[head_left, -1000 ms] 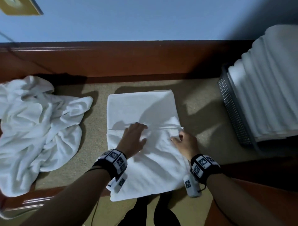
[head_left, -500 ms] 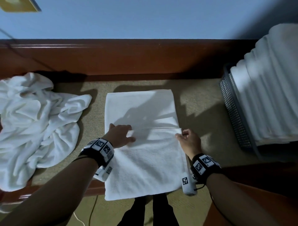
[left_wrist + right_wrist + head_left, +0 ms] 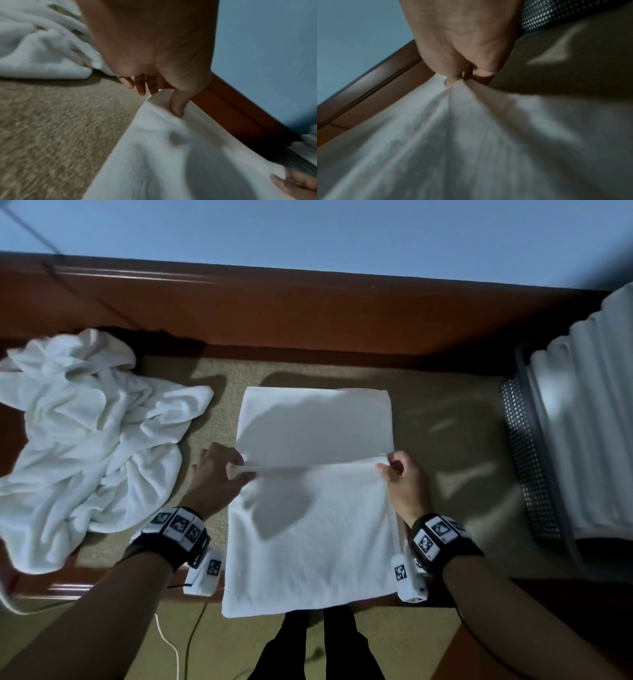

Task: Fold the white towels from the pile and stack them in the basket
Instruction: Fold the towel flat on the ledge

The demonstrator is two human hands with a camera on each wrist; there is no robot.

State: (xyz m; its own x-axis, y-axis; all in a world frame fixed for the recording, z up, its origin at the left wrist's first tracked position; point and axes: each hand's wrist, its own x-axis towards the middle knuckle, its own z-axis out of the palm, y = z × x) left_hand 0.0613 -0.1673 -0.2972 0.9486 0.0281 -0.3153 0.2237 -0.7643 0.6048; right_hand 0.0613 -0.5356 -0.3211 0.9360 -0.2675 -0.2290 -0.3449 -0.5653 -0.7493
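A half-folded white towel [image 3: 315, 508] lies flat on the beige surface in front of me, its folded edge running across the middle. My left hand [image 3: 219, 470] pinches the left end of that edge, thumb on top of the cloth [image 3: 176, 111]. At the right end, my right hand [image 3: 397, 474] pinches the same edge, and the cloth bunches into its fingers [image 3: 453, 81]. The pile of unfolded white towels [image 3: 85, 440] lies crumpled at the left. At the far right stands a grey mesh basket [image 3: 527, 460] holding a tall stack of folded white towels [image 3: 589, 412].
A dark red wooden rail [image 3: 308, 306] runs along the back under a blue wall. A wooden edge [image 3: 68, 587] borders the surface in front. Bare beige surface [image 3: 452, 440] lies between towel and basket. My dark-clad legs [image 3: 315, 645] and thin cables [image 3: 171, 648] show on the floor below.
Both hands slid apart from the middle of the towel to the two ends of its folded edge and took hold there. The left hand went from flat to pinching.
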